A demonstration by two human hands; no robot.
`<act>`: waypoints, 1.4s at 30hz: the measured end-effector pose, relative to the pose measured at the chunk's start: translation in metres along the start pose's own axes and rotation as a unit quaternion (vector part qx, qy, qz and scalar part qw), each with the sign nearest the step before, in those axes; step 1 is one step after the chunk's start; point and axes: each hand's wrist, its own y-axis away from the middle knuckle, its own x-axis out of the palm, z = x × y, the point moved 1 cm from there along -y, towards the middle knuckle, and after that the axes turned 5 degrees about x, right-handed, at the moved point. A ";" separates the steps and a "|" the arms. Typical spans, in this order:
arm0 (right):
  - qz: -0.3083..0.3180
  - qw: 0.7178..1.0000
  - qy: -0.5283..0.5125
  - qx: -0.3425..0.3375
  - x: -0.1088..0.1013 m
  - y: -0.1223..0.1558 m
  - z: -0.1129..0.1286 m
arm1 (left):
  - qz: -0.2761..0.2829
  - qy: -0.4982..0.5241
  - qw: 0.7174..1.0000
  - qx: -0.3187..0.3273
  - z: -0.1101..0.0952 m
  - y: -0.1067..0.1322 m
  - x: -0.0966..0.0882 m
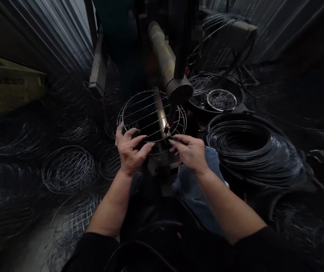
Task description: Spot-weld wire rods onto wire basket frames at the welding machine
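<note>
A round wire grille (147,115) with parallel cross wires lies over the lower bar of a spot welding machine (175,88). My left hand (129,149) grips the grille's near rim, thumb and fingers curled round the ring. My right hand (190,151) pinches the rim on the right side, close below the welder's copper tip (169,126). The upper electrode stands just above the grille's right part.
A big coil of dark wire (252,147) sits at the right. A tub (218,100) with wire pieces stands behind it. Finished wire grilles (68,168) lie heaped on the floor at the left. Corrugated metal walls close in behind.
</note>
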 end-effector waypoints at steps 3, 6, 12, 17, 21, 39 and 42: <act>-0.020 0.999 -0.038 0.019 0.001 0.002 -0.004 | 0.008 -0.008 1.000 -0.005 0.001 -0.001 0.002; -0.033 0.998 -0.050 0.016 0.003 0.001 -0.004 | 0.012 -0.015 1.000 -0.010 0.003 -0.003 0.005; -0.040 0.997 -0.068 0.013 0.004 -0.003 -0.007 | 0.016 -0.001 1.000 -0.011 0.007 -0.010 0.009; -0.053 0.997 -0.064 -0.007 0.005 -0.006 -0.009 | 0.012 0.014 1.000 -0.014 0.009 -0.013 0.010; -0.064 0.997 -0.050 -0.016 0.008 -0.007 -0.007 | -0.001 0.034 0.999 0.001 0.012 -0.014 0.012; -0.027 1.000 -0.007 -0.010 0.004 -0.014 -0.004 | 0.010 0.057 0.998 -0.016 0.016 -0.023 0.017; -0.027 0.992 0.085 -0.084 -0.001 -0.010 -0.007 | 0.013 0.062 0.998 -0.025 0.018 -0.023 0.018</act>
